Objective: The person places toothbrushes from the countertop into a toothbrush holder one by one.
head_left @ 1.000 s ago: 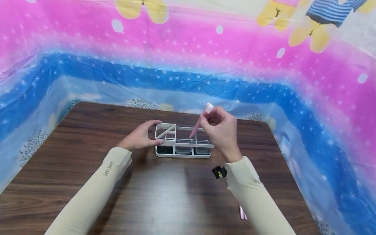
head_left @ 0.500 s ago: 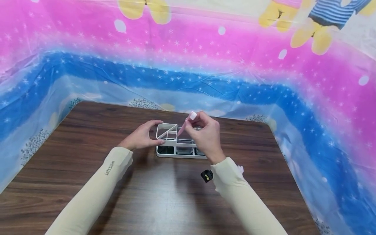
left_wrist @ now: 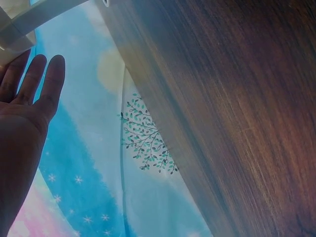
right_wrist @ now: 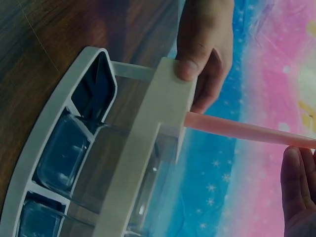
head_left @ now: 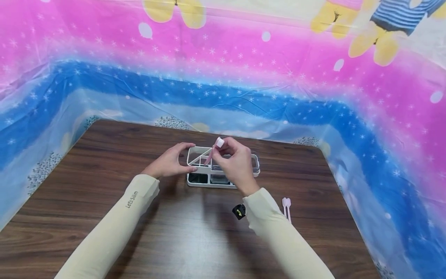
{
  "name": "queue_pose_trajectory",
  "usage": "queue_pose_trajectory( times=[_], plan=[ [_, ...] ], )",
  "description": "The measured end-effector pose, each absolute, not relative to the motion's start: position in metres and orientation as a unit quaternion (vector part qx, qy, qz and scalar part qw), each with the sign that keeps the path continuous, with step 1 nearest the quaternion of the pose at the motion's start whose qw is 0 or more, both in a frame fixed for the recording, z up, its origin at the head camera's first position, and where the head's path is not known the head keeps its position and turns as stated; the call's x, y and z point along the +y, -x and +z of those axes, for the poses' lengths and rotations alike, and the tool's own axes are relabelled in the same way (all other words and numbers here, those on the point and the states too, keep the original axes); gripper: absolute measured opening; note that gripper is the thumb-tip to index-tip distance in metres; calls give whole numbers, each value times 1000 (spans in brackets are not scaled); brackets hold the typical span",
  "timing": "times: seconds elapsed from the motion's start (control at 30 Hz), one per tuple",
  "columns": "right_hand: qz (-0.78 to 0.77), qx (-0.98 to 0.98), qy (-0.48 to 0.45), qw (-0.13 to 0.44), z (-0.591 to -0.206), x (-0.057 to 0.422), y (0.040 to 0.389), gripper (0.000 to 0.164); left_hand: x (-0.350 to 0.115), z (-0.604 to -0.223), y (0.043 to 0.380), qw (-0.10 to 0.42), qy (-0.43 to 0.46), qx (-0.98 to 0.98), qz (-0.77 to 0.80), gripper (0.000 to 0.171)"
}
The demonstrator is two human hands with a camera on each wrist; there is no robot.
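Observation:
A white two-tier toothbrush holder [head_left: 204, 169] with clear cups stands on the table. My left hand [head_left: 168, 161] grips its left end, thumb on the front of the upper frame and fingers behind. In the left wrist view the fingers reach a corner of the holder. My right hand [head_left: 237, 164] pinches a pink toothbrush [right_wrist: 242, 129] with its white head up. The handle's lower end is at the divided section of the upper tier, where the right wrist view shows it meeting the top of the frame [right_wrist: 140, 123]. The right hand hides part of the holder.
Two more pink toothbrushes [head_left: 286, 205] lie on the wooden table [head_left: 181, 232], right of the holder and partly behind the right sleeve. A patterned pink and blue cloth [head_left: 226, 66] hangs around the table's back and sides.
My right hand has carried the toothbrush leftward and down, from above the cups to the divided section. The left hand has kept its grip on the holder.

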State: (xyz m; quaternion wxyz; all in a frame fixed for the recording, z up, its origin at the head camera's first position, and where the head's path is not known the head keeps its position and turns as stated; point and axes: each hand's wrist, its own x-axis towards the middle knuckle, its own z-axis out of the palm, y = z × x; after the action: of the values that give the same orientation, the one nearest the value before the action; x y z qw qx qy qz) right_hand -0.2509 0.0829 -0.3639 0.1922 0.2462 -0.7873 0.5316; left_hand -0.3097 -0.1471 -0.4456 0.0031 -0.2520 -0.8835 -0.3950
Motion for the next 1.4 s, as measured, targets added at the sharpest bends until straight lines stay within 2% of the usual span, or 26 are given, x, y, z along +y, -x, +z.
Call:
queue_pose_trajectory(
  times=[0.47, 1.4],
  plan=[
    [510, -819, -230, 128, -385, 71, 258, 6, -148, -444, 310, -2, 251, -884, -394, 81],
    [455, -865, -192, 94, -404, 60, 266, 4, -148, -445, 311, -13, 241, -884, -399, 83]
  ],
)
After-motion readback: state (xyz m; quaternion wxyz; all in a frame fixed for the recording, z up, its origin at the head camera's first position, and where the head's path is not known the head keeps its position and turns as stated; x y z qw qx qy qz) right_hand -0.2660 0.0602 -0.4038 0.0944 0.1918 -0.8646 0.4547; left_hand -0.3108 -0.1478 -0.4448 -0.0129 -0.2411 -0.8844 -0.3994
